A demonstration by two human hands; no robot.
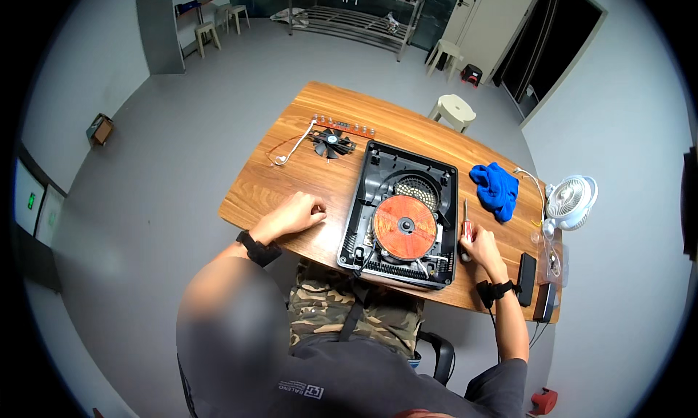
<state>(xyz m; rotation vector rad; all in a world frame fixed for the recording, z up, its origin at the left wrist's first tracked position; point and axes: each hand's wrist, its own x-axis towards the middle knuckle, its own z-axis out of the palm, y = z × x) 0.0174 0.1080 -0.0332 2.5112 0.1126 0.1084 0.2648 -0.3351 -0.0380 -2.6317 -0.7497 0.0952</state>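
An opened induction cooker's black housing [359, 236] lies at the table's front edge. Its round copper-coloured coil [404, 227] faces up, with a vent grille behind it. Right of the housing, my right hand [480, 245] is closed round the red handle of a screwdriver [466, 213], whose shaft points away from me. My left hand [299, 213] rests on the wood left of the housing, fingers curled in, nothing visible in them. Farther back on the left lie a black fan [332, 143] and a narrow red circuit board [349, 128] with a white cable [298, 143].
A blue cloth [496, 191] lies right of the housing on the wooden table [273, 189]. Along the right edge are a small white fan [571, 202], a black box-shaped device [527, 278] and a clear tray [558, 264]. A stool [456, 111] stands behind the table.
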